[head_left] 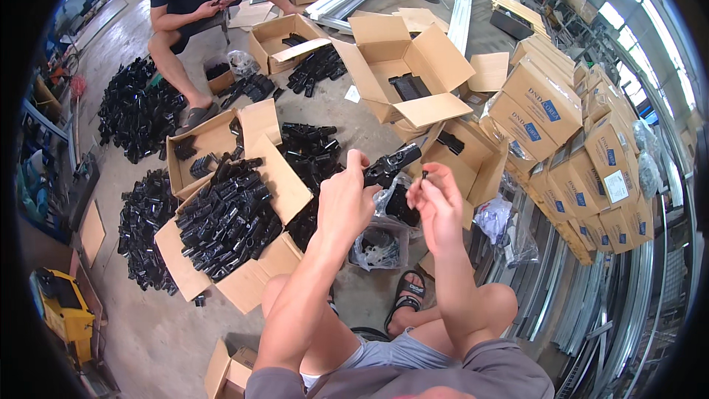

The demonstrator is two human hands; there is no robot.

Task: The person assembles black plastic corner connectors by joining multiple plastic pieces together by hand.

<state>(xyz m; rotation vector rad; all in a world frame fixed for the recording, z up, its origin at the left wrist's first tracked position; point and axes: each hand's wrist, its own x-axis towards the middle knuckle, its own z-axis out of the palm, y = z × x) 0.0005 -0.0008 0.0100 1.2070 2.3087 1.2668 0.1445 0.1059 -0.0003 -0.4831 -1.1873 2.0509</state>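
Observation:
My left hand is raised in the middle of the view, its fingers closed round a shiny black bracket-like part that points up and to the right. To the right of it, my right hand pinches a tiny dark piece between thumb and fingertips; its exact kind is too small to make out. The two hands are apart. Below them stands a plastic-lined container with small contents, and beside it a bag of small black pieces.
An open carton heaped with black parts stands at my left, with loose piles around it. Another open box is at the right, near stacked cartons and metal profiles. Another person sits at the far left, handling a black part.

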